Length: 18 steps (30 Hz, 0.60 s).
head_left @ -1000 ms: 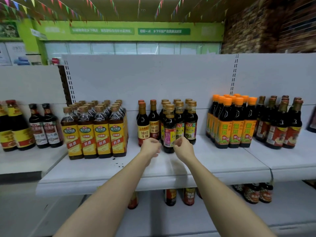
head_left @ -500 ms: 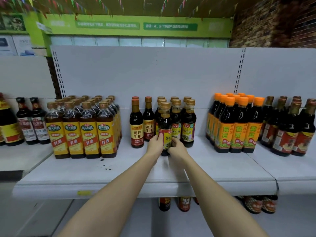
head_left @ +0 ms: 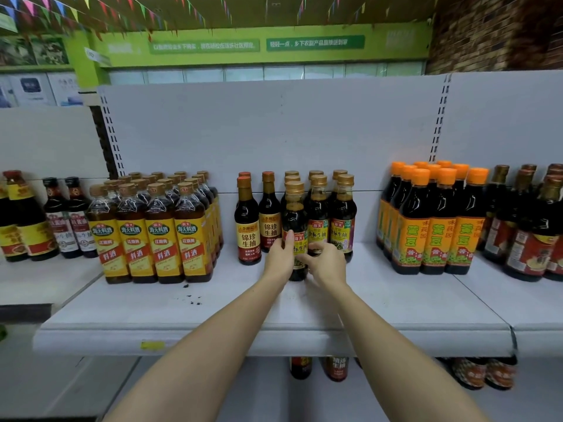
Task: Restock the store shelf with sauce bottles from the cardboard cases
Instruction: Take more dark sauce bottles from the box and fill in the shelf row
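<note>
Dark glass gold-capped sauce bottle (head_left: 295, 226) now gripped by my left hand (head_left: 279, 261) and right hand (head_left: 326, 263), empty a second ago; facing it up.

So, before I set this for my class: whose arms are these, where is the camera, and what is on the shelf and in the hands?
No machine here: a person wears a camera on the head, looking forward and down, so you see their own two bare arms. The white shelf carries standing bottles: yellow-labelled ones on the left, orange-capped ones on the right, and small dark sauce bottles in the middle. The left hand and right hand both hold the front bottle of that middle group, one on each side, low on its label. It stands upright on the shelf. No cardboard cases are in view.
</note>
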Motion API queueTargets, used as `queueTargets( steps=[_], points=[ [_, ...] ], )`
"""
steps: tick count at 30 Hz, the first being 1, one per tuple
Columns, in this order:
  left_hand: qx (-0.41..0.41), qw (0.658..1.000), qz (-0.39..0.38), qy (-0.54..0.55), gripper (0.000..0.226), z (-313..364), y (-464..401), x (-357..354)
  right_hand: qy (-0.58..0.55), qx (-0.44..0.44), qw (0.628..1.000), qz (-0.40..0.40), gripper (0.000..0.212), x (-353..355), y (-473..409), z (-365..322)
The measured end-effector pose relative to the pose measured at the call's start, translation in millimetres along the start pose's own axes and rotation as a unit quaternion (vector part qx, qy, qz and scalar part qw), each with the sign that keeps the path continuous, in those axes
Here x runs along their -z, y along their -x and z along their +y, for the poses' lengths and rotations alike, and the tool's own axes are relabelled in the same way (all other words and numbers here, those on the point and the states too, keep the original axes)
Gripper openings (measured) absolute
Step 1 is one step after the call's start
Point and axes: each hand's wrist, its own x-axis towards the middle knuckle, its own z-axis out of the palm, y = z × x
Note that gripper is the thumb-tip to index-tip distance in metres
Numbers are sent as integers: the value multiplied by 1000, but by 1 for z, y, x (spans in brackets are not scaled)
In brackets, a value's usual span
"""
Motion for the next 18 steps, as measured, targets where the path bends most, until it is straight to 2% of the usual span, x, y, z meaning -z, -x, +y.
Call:
queueTargets(
  steps=[12,18],
  points=[
    [-19,999,27,-27,53,-5,-15,3,8,19,1000,-7,35,-9,-1,-2],
    [-38,998,22,-48,49,-6,-16,8,8,23,1000,1,46,-5,-3,2]
  ],
)
